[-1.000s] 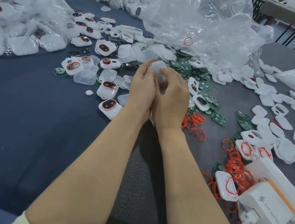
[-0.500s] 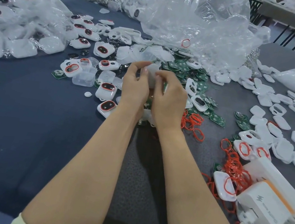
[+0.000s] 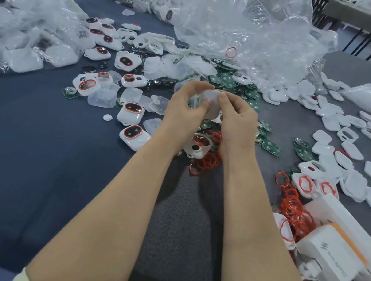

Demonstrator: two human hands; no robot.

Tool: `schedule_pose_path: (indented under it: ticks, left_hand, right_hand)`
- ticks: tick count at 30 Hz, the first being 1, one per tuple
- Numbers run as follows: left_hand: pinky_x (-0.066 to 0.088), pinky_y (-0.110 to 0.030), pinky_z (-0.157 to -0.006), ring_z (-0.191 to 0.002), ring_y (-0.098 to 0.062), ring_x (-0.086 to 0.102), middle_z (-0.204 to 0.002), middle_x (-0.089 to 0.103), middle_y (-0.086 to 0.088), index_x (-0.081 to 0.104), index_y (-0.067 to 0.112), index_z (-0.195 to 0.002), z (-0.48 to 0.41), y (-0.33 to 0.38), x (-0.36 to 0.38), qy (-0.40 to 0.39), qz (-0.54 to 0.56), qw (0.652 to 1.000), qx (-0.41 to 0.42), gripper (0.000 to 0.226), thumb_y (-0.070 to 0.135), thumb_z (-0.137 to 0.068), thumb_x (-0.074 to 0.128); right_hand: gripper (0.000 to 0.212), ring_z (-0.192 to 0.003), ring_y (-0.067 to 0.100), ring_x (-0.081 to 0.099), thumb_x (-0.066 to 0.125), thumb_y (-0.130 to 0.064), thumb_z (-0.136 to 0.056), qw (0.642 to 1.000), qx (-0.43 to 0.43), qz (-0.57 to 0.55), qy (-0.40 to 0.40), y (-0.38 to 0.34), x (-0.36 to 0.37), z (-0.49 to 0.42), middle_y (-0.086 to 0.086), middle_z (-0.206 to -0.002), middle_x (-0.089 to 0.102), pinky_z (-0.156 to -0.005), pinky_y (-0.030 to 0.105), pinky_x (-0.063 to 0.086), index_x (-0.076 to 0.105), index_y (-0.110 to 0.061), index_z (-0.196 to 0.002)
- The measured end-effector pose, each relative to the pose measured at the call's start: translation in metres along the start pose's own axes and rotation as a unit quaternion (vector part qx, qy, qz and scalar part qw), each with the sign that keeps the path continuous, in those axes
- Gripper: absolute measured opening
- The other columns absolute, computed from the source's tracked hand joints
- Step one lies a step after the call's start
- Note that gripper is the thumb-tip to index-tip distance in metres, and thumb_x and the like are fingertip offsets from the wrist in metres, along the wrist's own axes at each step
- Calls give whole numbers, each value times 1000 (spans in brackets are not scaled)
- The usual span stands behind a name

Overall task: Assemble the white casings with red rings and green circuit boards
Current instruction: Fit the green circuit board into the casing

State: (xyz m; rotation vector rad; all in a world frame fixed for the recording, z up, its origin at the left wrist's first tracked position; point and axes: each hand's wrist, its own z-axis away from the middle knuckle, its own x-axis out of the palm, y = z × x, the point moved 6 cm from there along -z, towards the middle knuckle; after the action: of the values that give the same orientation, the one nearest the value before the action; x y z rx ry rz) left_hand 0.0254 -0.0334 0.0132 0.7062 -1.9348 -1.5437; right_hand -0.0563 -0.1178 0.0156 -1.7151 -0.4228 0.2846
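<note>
Two bare forearms, pale yellow sleeve (image 3: 31, 280) edges, seemingly short, at the frame's bottom.

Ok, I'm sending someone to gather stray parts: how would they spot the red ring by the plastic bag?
Find the big crumpled clear plastic bag at the far middle of the table. Low on its front, just beyond the green boards, is one red ring. Unlike the rings heaped on the table, it sits alone against plastic.
</note>
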Motion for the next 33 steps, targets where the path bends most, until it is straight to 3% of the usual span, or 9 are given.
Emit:
schedule_pose_path:
  ticks: [5, 8, 12, 15, 17, 21, 27, 29, 33]
  left_hand:
    - [52, -51, -93, -116, -31, 58, -119, 62, -14, 57, 29, -91, 0, -1, -3, 14, -4, 1000, -19, 26, 3, -92, 57]
    - [56, -46, -87, -115, -29, 60, -118, 63, -12, 59, 25, -94, 1, -1, -4, 14, 28, 999, -23, 21, 4, -93, 59]
    - [59, -28, -72, -93, -14, 68, -113, 60, 0, 65, 16, -107, 2, -1, 2, -27, 56, 998, -28, 16, 9, -92, 62]
    - [58, -34, -85, -113, -20, 60, -134, 44, -8, 60, 24, -113, 1, -3, 3, -18, 21, 999, -25, 25, 13, -91, 65]
    - [56, -35, -88, -116, -21, 57, -124, 51, -7, 55, 23, -110, 1, -5, -2, 9, -2, 999, -34, 24, 18, -89, 67]
    - [57, -35, -82, -84, -20, 69, -85, 69, -3, 64, 10, -95, 2, -1, 1, -37, -126, 991, -9, 18, 28, -94, 60]
    - [35, -30, -62, -65, -18, 50, -70, 58, -5, 62, -1, -89, 5, 6, 11, -57, -307, 946, 83, 38, 32, -100, 47]
    - [35, -31, -61, -66, -19, 50, -70, 59, -7, 61, -1, -86, 4, 7, 7, -46, -314, 944, 92, 39, 33, -100, 46]
    - [31, -22, -52, -57, -12, 43, -60, 48, 4, 61, 3, -81, 3, 7, 4, -51, -308, 946, 90, 41, 37, -99, 47]
  right_hand:
    - [12, -68, 2, 58, 59, -8, -92, 1000, 3, -10, -5, 2, 3, 3, -5, -75, 65, -64, 13, 47, 68, -14, -85]
    - [11, -75, 8, 60, 61, -13, -92, 999, 22, -11, -41, 3, 6, 3, -3, -81, 67, -69, 21, 50, 68, -18, -85]
    - [10, -76, 13, 59, 62, -16, -91, 998, 26, -22, -52, 1, 3, 3, -1, -80, 65, -68, 28, 51, 66, -20, -82]
    - [13, -72, 13, 57, 60, -11, -92, 995, 44, -78, -42, 0, -1, 1, 0, -77, 61, -67, 27, 49, 62, -16, -80]
    - [14, -69, 11, 56, 58, -10, -93, 988, 76, -136, -22, 2, -3, -1, 0, -78, 60, -63, 24, 47, 60, -15, -80]
    - [14, -72, 13, 57, 58, -12, -93, 973, 120, -196, 0, 8, -8, -2, 2, -83, 61, -64, 24, 47, 59, -15, -80]
    - [11, -72, 14, 58, 56, -11, -95, 968, 144, -205, -9, 11, -6, -3, 5, -84, 61, -54, 20, 50, 62, -13, -87]
    - [9, -74, 12, 60, 56, -12, -95, 977, 123, -171, -38, 9, -5, -3, 3, -88, 63, -59, 21, 51, 64, -13, -92]
    - [6, -63, 6, 56, 58, -13, -93, 987, 89, -103, -84, 5, -4, -1, -2, -75, 60, -58, 20, 49, 62, -12, -89]
